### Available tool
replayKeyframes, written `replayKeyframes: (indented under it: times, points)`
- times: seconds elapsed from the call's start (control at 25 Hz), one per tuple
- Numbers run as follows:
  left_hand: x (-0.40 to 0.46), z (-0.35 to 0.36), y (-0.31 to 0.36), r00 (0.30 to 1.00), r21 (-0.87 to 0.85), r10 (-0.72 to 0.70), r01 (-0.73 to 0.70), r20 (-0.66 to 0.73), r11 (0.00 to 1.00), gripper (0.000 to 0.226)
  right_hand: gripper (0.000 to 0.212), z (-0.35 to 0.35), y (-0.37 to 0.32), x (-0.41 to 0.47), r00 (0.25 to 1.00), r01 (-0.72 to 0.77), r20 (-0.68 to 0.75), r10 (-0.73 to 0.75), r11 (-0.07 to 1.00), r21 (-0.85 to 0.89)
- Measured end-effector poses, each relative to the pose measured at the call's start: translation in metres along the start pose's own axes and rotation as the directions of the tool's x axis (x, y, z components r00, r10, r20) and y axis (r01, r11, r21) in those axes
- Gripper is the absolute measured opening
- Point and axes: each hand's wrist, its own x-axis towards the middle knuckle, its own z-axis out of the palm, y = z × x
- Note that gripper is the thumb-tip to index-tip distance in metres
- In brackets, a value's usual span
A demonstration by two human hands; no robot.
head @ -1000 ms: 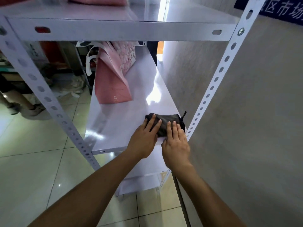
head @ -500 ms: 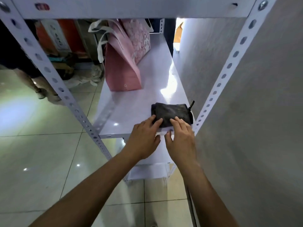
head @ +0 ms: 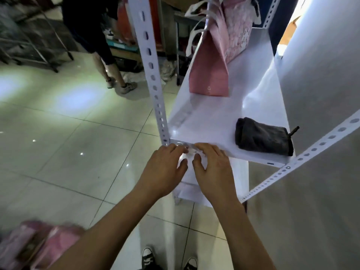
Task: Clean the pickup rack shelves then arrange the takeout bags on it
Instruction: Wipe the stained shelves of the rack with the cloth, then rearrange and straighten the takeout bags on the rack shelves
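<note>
Shelf [head: 214, 121] front edge: left hand [head: 165, 168], right hand [head: 212, 168] side by side, palms down, fingers relaxed, gripping nothing.

On the shelf [head: 210, 121], bare surface lies between the folded dark cloth [head: 263, 137] at three o'clock and pink bag [head: 211, 63] at twelve; upright post [head: 153, 78] blocks ten o'clock.

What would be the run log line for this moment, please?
left hand: open, at shelf front edge | right hand: open, beside it | dark cloth: folded on shelf, untouched | pink bag: upright behind
</note>
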Motion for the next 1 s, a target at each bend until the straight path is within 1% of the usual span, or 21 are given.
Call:
replayKeyframes:
  times: [0.12, 0.28, 0.52, 0.68, 0.84, 1.0]
  points:
    - [-0.011, -0.018, -0.038, 0.997, 0.000, -0.063, 0.063, -0.049, 0.998, 0.028, 0.028, 0.028, -0.030, 0.003, 0.995, 0.067, 0.067, -0.070, 0.997, 0.046]
    - [-0.022, -0.042, -0.094, 0.989, -0.039, -0.123, 0.120, -0.077, 0.992, 0.030, 0.029, 0.072, -0.072, 0.007, 0.985, 0.091, 0.138, -0.100, 0.994, 0.068]
    - [-0.019, -0.095, -0.195, 0.985, -0.067, -0.125, 0.117, -0.119, 0.991, 0.032, 0.027, 0.155, -0.135, 0.041, 0.984, 0.052, 0.170, -0.061, 0.997, 0.057]
    - [-0.015, -0.127, -0.257, 0.989, -0.083, -0.104, 0.096, -0.102, 0.992, 0.031, 0.027, 0.207, -0.175, 0.059, 0.988, -0.001, 0.156, -0.014, 0.996, 0.093]
    - [0.005, -0.147, -0.311, 0.986, -0.123, -0.116, 0.101, -0.120, 0.987, 0.030, 0.029, 0.250, -0.196, 0.085, 0.978, -0.035, 0.208, 0.020, 0.997, 0.071]
    - [0.042, -0.157, -0.353, 0.989, -0.133, -0.105, 0.090, -0.107, 0.987, 0.030, 0.029, 0.286, -0.202, 0.128, 0.975, -0.054, 0.220, 0.043, 0.998, 0.045]
